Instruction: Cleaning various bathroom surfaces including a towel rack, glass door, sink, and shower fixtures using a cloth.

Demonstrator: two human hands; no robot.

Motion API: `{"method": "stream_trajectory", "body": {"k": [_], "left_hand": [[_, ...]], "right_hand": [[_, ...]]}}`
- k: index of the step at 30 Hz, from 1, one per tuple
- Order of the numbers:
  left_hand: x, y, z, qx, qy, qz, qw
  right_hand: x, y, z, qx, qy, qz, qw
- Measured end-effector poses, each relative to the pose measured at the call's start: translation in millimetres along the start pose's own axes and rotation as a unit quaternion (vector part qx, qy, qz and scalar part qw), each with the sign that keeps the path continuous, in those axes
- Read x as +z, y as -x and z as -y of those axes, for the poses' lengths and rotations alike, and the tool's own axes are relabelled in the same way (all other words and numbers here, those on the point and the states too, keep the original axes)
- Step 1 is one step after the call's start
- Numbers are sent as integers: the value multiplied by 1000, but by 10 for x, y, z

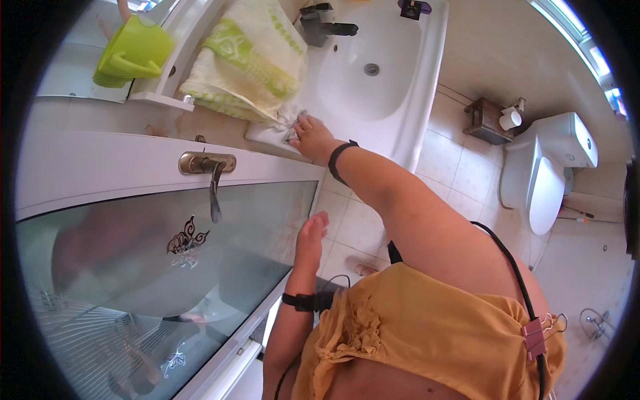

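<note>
My right hand (312, 136) lies on a crumpled light-coloured cloth (294, 128) at the front left corner of the white washbasin (407, 135). Just beyond the cloth, a cream and green towel (250, 65) is heaped on the basin's left side. The black faucet (327, 27) and the drain (371, 69) are farther off. Nothing shows in my left hand (312, 235), which hangs beside the edge of the glass-panelled door (190, 250), fingers extended.
A metal door handle (214, 185) juts out at the left. A green cup (132, 52) is by the mirror shelf (160, 100). To the right are a toilet (545, 185), a brown wooden box (487, 120) and a paper roll (510, 120).
</note>
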State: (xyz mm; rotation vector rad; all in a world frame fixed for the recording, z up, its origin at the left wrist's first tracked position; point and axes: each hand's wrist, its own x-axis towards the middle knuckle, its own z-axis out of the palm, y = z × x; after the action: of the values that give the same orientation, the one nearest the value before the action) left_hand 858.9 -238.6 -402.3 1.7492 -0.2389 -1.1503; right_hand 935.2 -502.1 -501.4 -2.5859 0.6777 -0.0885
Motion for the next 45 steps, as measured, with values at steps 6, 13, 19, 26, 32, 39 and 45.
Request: {"method": "stream_trajectory", "body": {"k": [6, 13, 19, 26, 32, 39, 45], "left_hand": [[169, -615, -370, 167, -219, -70, 959], [948, -1479, -656, 340, -449, -49, 825], [1262, -1968, -492, 254, -539, -160, 787], [1523, -1962, -575, 186, -543, -216, 790], [1376, -1983, -528, 197, -549, -247, 774], [1383, -1983, -517, 196, -545, -238, 780], [1415, -1996, -507, 256, -529, -241, 772]], "right_hand": [[-225, 1092, -377, -114, -23, -3, 993], [-1060, 2663, -1159, -90, 78, 13, 993], [-1137, 2478, -1191, -51, -5, -13, 999], [-1305, 1428, -2322, 47, 231, -39, 971], [-1606, 779, -2011, 58, 242, 149, 957], [-872, 1887, -1402, -41, 32, -106, 993], [-891, 2691, -1156, -8, -121, -120, 985]]}}
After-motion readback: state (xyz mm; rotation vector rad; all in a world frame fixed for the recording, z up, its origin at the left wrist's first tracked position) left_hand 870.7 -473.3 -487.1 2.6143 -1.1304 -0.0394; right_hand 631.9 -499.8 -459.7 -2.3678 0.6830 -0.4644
